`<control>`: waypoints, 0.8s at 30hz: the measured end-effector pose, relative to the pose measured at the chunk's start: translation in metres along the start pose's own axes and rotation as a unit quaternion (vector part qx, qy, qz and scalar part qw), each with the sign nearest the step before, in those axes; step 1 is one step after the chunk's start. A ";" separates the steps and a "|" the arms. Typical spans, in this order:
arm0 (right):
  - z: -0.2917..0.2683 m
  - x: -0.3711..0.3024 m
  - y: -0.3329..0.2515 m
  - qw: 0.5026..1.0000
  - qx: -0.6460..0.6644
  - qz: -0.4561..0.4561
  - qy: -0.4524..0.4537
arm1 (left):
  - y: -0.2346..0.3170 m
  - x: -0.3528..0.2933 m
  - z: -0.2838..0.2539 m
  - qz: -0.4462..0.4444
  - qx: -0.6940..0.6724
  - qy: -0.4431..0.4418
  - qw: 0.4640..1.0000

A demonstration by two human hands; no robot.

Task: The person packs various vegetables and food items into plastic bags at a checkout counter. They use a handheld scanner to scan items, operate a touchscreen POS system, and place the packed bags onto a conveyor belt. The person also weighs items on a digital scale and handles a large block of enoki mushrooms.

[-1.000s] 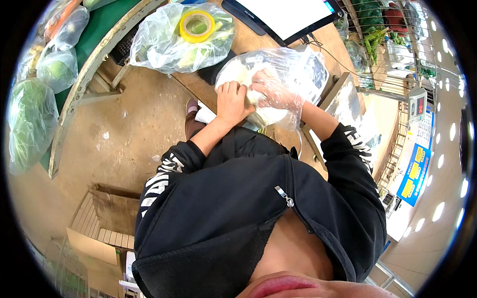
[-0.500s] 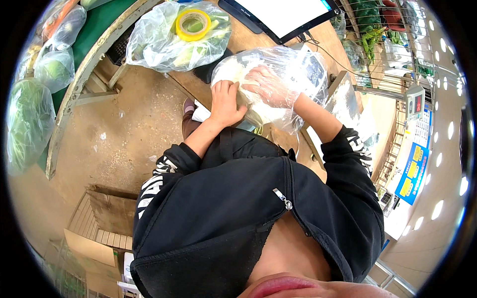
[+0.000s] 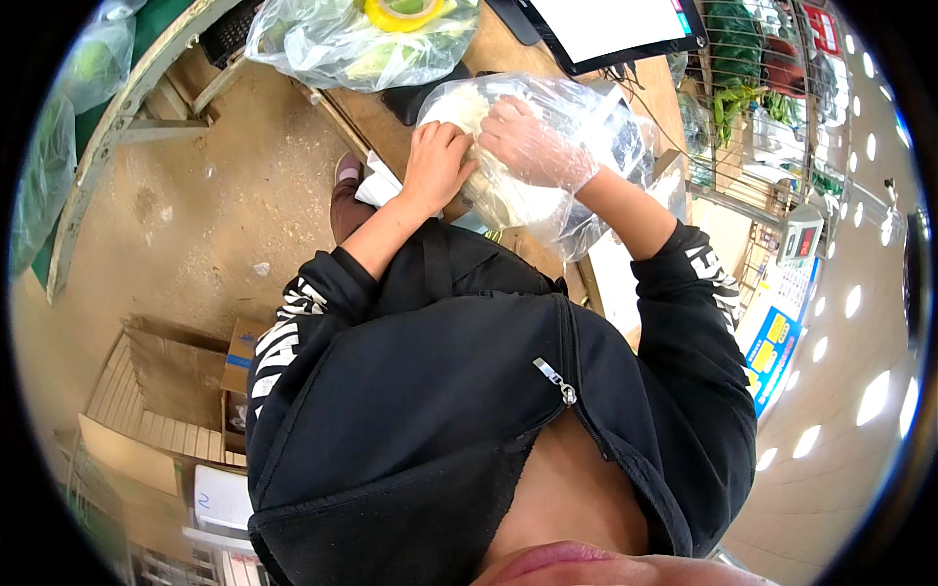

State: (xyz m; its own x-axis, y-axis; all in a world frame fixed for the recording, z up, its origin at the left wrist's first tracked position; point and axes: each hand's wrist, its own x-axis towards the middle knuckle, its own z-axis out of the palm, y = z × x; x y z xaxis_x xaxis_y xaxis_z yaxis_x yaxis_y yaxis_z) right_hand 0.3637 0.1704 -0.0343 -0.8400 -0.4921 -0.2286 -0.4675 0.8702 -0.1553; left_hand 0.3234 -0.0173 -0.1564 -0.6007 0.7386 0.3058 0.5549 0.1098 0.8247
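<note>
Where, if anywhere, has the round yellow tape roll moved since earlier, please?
No: the tape roll keeps its place left of the black-framed screen; only the view shifted.

Produce shop: bagged vegetables [image 3: 366, 59], wire rack [image 3: 738, 206]

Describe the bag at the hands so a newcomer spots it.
On the wooden table, find the screen. Nearer the person, the left hand and right hand touch a clear bag. Pale contents set it apart from the neighbouring bag of greens under the yellow tape.
</note>
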 end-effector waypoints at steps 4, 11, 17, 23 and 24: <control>0.004 -0.006 -0.013 1.000 -0.010 0.013 -0.001 | 0.002 0.003 -0.003 0.017 0.042 -0.020 0.999; 0.007 -0.027 0.002 0.993 0.109 0.054 0.005 | 0.013 0.009 -0.006 0.013 0.055 -0.017 0.998; 0.006 -0.031 0.020 0.973 0.221 0.063 -0.024 | 0.017 0.009 0.002 -0.008 0.079 -0.020 0.997; 0.018 -0.029 0.036 0.964 0.256 0.076 -0.010 | 0.030 0.014 0.001 -0.058 0.112 -0.032 0.992; 0.017 -0.028 0.037 0.963 0.255 0.084 -0.020 | 0.031 0.014 0.001 -0.061 0.118 -0.029 0.991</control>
State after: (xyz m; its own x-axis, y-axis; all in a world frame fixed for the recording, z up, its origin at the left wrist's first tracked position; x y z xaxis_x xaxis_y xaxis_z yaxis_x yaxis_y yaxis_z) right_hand 0.3743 0.2159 -0.0505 -0.8762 -0.3550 -0.3260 -0.1224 0.8181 -0.5619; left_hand 0.3325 -0.0023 -0.1275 -0.6417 0.7462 0.1773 0.6029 0.3479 0.7179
